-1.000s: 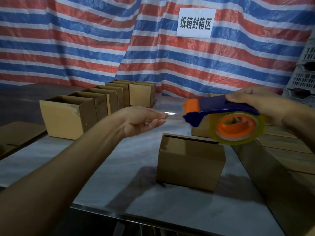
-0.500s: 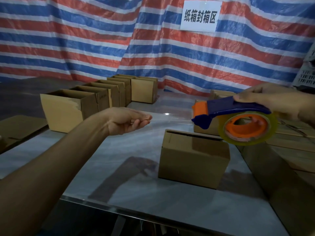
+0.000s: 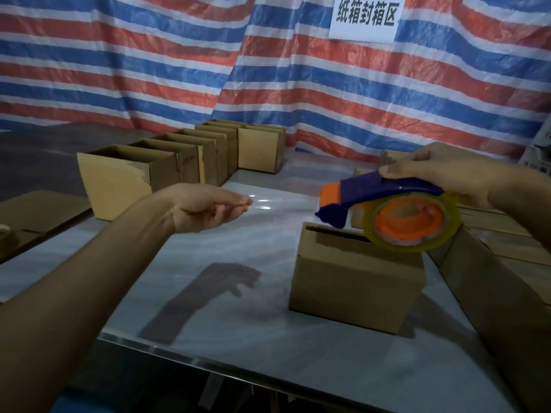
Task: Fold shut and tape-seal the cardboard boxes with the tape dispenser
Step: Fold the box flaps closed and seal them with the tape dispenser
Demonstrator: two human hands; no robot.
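A small cardboard box (image 3: 354, 281) stands on the grey table (image 3: 268, 347) with its top flaps folded down and a slit showing along the far edge. My right hand (image 3: 441, 168) grips the blue and orange tape dispenser (image 3: 387, 189) just above the box's far top edge, with its yellowish tape roll (image 3: 447, 225) over the box top. A strip of clear tape (image 3: 283, 202) runs leftward from the dispenser's mouth. My left hand (image 3: 205, 210) pinches the strip's free end in the air, left of the box.
A row of open-topped cardboard boxes (image 3: 119, 180) lines the table's far left side. Flat cardboard sheets (image 3: 507, 263) are stacked at the right, close to the box. A striped tarp (image 3: 179, 70) with a white sign (image 3: 366, 19) hangs behind. The table's front edge is near me.
My left hand has drawn away from the dispenser to the left, and the clear tape between them is longer. The dispenser has sunk closer to the box top.
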